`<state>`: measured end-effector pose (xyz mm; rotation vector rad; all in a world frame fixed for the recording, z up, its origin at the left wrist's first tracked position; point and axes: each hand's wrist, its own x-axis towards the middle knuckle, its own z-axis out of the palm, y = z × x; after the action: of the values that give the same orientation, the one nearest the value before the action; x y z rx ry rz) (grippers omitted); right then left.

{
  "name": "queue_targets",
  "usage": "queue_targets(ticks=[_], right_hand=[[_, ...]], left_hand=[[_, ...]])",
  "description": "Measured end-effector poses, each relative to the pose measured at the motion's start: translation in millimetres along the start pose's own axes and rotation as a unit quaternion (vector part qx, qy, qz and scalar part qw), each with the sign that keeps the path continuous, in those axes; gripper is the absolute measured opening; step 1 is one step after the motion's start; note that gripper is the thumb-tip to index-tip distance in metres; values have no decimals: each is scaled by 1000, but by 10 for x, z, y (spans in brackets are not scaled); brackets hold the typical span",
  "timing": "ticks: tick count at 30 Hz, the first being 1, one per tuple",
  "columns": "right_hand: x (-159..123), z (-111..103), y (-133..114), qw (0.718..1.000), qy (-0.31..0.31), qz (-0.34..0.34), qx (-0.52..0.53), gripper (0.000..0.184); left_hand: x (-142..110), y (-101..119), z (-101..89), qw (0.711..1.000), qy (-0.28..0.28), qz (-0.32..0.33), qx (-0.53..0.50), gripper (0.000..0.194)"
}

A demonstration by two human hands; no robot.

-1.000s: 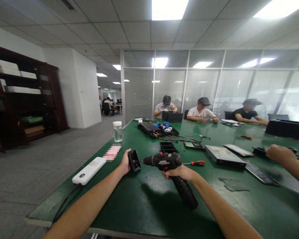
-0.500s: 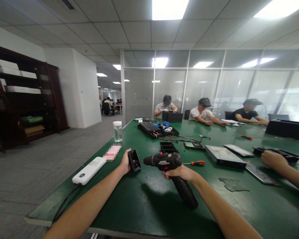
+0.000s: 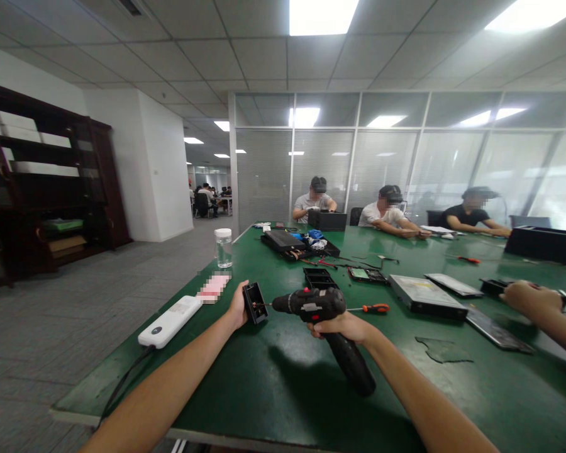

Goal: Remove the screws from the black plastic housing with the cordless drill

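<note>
- Co-worker's hand [image 3: 534, 299] at the right edge sits a little farther right than in the earlier frame, gripping a dark part [image 3: 493, 287] that is now mostly covered by it.
- Across the bench [image 3: 245, 390], the hands of the person in white [image 3: 382, 212] have come together; they were apart before.
- The drill [image 3: 311, 305] and the small black box [image 3: 256, 304] keep the same pose against each other, near the centre of the frame.
- The left hand [image 3: 238, 306] is closed around the box's outer side, holding it tilted above the bench with its open side toward the drill; some of its fingers are hidden behind the box.
- The right hand [image 3: 342, 327] grips the drill's handle, and the bit points left, reaching the box's opening. Whether it touches anything inside is too small to tell.
- Behind the drill, a black compartmented tray [image 3: 318, 275] is partly covered by the drill's top, and the orange-handled screwdriver [image 3: 376, 308] has the end of its shaft hidden by it.
- Right of centre lie a circuit board [image 3: 365, 275], a metal-cased unit [image 3: 427, 297], a pale flat plate [image 3: 454, 285], a dark flat panel [image 3: 497, 328] and a clear thin piece [image 3: 443, 350].
- To the left, a white device [image 3: 170, 322] with a cable is near a blurred pink item [image 3: 214, 287]; a lidded bottle [image 3: 224, 248] stands upright beyond.
</note>
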<state>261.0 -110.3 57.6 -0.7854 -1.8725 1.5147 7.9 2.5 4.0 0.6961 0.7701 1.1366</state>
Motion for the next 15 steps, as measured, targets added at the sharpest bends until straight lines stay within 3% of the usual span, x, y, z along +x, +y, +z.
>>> queue_targets(ticks=[15], right_hand=[[-5,11,-30,1000,-15,-10,-15,24]], left_hand=[[-22,13,20,1000,6,8,-5,31]])
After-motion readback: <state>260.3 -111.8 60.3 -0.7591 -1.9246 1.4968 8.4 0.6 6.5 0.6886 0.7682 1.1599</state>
